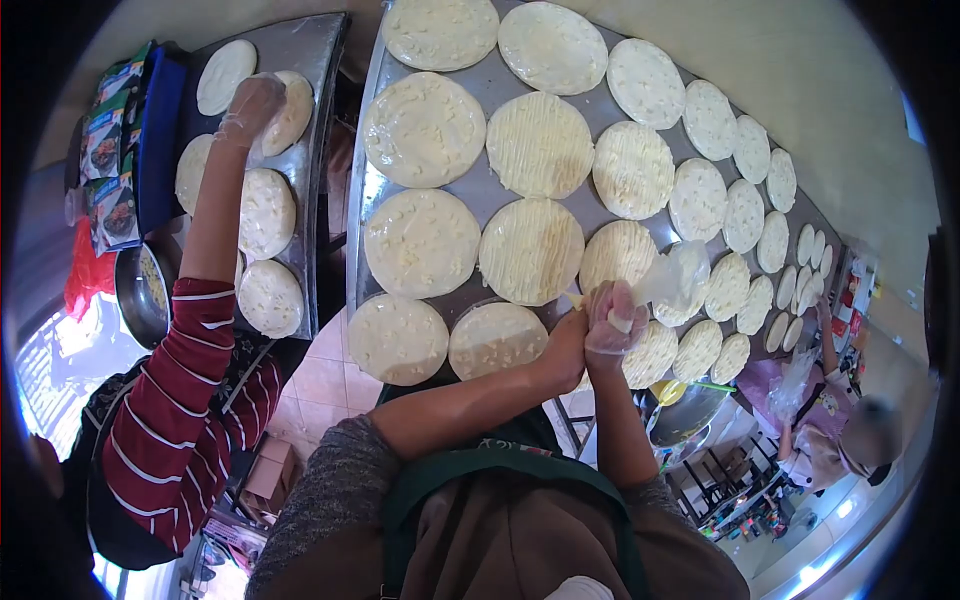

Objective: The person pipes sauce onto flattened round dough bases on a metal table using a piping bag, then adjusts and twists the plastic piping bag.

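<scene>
My right hand (614, 325), in a clear plastic glove, is closed around a translucent piping bag (675, 275) whose full end sags to the upper right. Pressed against it, my left hand (566, 345) is closed near the bag's narrow end; its fingers are partly hidden. Both hands are over the near edge of a metal table, beside a round flat dough (618, 253) with pale cream lines. Left of that lies another cream-striped dough round (531, 251). A dough round dotted with small pale lumps (498, 338) sits just left of my hands.
Several more dough rounds (424, 130) cover the metal table (362, 215). At left, a striped-sleeved person's gloved hand (252, 108) touches dough on a second table. A blue crate (160, 140) with packets and a dark pan (143, 295) stand there. Another person (825, 425) works at far right.
</scene>
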{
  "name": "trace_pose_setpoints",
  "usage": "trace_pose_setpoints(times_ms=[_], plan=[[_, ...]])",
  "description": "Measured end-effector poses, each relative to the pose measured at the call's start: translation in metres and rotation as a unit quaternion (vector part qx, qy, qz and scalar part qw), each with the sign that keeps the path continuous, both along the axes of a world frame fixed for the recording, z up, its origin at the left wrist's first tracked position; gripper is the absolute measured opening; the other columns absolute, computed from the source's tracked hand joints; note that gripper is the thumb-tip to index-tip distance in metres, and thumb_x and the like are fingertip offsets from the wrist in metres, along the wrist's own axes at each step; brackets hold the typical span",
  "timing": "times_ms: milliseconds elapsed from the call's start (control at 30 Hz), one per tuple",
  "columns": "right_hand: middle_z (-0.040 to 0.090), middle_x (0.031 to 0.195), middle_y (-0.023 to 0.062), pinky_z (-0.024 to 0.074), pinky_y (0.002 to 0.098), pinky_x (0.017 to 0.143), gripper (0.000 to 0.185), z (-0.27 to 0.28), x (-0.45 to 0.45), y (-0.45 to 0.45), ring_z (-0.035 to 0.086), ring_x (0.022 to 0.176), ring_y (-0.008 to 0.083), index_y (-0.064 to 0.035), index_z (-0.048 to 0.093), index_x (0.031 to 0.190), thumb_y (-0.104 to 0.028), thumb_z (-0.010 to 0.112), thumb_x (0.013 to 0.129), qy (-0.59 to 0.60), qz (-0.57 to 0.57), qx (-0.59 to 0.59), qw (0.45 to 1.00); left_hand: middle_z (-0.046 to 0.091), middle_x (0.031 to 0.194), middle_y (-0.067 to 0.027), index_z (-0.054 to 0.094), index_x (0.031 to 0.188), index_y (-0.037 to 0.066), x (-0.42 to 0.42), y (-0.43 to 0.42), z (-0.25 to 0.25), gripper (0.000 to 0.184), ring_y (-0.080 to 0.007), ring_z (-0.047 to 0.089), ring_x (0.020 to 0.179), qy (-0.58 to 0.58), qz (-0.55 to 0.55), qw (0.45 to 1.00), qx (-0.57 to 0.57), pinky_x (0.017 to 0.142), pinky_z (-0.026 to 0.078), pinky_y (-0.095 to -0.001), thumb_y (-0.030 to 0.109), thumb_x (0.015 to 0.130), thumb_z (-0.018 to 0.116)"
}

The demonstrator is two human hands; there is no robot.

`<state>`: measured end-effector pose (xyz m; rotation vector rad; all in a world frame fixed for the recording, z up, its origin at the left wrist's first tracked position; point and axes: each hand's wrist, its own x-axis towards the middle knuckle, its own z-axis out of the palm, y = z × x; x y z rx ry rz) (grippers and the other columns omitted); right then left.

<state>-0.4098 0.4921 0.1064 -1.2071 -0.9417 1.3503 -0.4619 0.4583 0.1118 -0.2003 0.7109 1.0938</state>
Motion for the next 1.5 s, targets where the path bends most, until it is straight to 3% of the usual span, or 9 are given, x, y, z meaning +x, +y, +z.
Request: trace_pose_setpoints(times_ms=[233,300,533,600,700,967,1133,1200,1500], plan=[[0.031,0.056,0.0002,0.0258,0.0259,0.045,0.027,0.017,-0.023,0.067,0.03,0.05,0.0117,-0.0081,0.032,0.06,-0.013,0.046,0.082,-0.125,0.023,0.101,0.987,0.055,0.104,-0.0059,0.049,0.111,0.004,-0.01,0.055,-0.008,0.032,-0.0126,0.052,0.095,-0.084,0.022,0.996,0.028,0.083,0.041,-0.0273,0.026,0.091,0.038],[0.031,0.056,-0.0001,0.0254,0.026,0.045,0.027,0.008,-0.01,0.056,0.031,0.05,0.0115,-0.0073,0.032,0.06,-0.013,0.045,0.083,-0.471,0.011,0.294,0.832,0.055,0.104,-0.0058,0.049,0.11,0.004,-0.008,0.051,-0.008,0.031,-0.0128,0.052,0.095,-0.076,0.025,0.997,0.019,0.083,0.041,-0.0274,0.026,0.091,0.038],[0.031,0.056,-0.0003,0.0243,0.025,0.048,0.032,-0.002,0.007,0.001,0.029,0.051,0.0114,-0.0104,0.031,0.063,-0.034,0.037,0.082,-0.047,0.004,-0.011,0.999,0.055,0.104,-0.0082,0.051,0.107,0.003,0.002,0.005,0.004,0.031,-0.0133,0.051,0.095,-0.027,0.004,1.0,0.004,0.084,0.039,-0.0273,0.023,0.09,0.034],[0.033,0.058,0.0004,0.0244,0.0244,0.045,0.023,-0.009,0.003,0.027,0.03,0.051,0.0109,-0.0073,0.033,0.062,-0.011,0.043,0.083,0.124,-0.059,0.027,0.99,0.055,0.102,-0.0082,0.052,0.106,0.003,0.002,0.026,-0.002,0.03,-0.0128,0.051,0.095,-0.044,0.017,0.998,0.03,0.083,0.039,-0.0273,0.023,0.09,0.034],[0.032,0.058,-0.0007,0.0243,0.0235,0.045,0.023,-0.006,0.005,0.052,0.029,0.05,0.01,-0.0092,0.031,0.063,-0.012,0.042,0.083,-0.186,0.029,0.115,0.975,0.056,0.101,-0.0079,0.052,0.104,0.003,0.0,0.049,-0.011,0.03,-0.0119,0.052,0.093,-0.071,0.013,0.995,0.063,0.083,0.04,-0.0271,0.023,0.091,0.035],[0.028,0.056,-0.002,0.0245,0.0242,0.05,0.038,0.001,0.009,0.01,0.026,0.05,0.0102,-0.01,0.028,0.064,-0.042,0.04,0.082,-0.078,0.031,0.012,0.996,0.055,0.102,-0.0078,0.051,0.105,0.003,0.008,0.014,-0.002,0.031,-0.0124,0.052,0.093,-0.024,0.02,0.999,0.035,0.084,0.039,-0.0265,0.025,0.091,0.034],[0.031,0.06,-0.0007,0.026,0.0242,0.049,0.029,-0.02,0.01,0.049,0.028,0.054,0.0092,-0.0085,0.031,0.066,-0.029,0.041,0.082,-0.171,0.001,0.066,0.983,0.055,0.102,-0.0072,0.05,0.108,0.004,0.008,0.046,-0.02,0.031,-0.0133,0.052,0.093,-0.058,0.025,0.997,0.046,0.083,0.04,-0.0268,0.026,0.092,0.033],[0.037,0.062,-0.0002,0.0292,0.0232,0.047,0.023,-0.014,0.008,0.052,0.032,0.057,0.0078,-0.0042,0.036,0.064,-0.011,0.047,0.083,0.01,0.01,0.043,0.999,0.055,0.102,-0.0073,0.05,0.108,0.005,-0.001,0.052,-0.002,0.031,-0.0137,0.053,0.093,-0.069,0.035,0.996,0.033,0.083,0.041,-0.027,0.026,0.092,0.033],[0.037,0.064,-0.0002,0.0311,0.0224,0.049,0.021,-0.024,0.007,0.046,0.034,0.059,0.0084,-0.0039,0.037,0.065,-0.008,0.046,0.084,-0.182,0.008,0.108,0.977,0.055,0.104,-0.0063,0.052,0.106,0.005,-0.002,0.048,-0.004,0.031,-0.0131,0.053,0.093,-0.059,0.046,0.997,0.018,0.083,0.041,-0.0272,0.025,0.092,0.033]])
